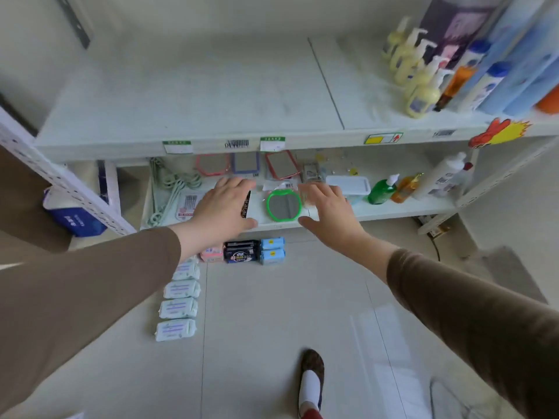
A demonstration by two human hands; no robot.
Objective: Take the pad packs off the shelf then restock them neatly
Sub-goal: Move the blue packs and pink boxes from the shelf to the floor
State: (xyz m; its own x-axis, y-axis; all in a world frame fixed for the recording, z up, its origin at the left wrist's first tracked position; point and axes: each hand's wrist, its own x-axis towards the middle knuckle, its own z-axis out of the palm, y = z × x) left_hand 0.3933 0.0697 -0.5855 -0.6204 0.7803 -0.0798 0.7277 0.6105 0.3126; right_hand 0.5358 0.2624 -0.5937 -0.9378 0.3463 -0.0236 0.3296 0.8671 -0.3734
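Several pad packs lie on the floor below the shelves: a column of pale mint packs (178,306), a pink pack (211,254), a black pack (242,251) and two stacked blue packs (272,251). My left hand (223,204) and my right hand (328,207) are both stretched out, fingers straight, palms down, in the air in front of the lower shelf. Neither hand holds anything. The wide top shelf (193,95) is bare on its left part.
Pump bottles (417,74) and tall blue bottles (490,83) stand at the top shelf's right end. The lower shelf (393,207) carries framed mirrors, a green round mirror (283,205), green hooks, a white box and bottles. My foot (311,382) is on the tiled floor.
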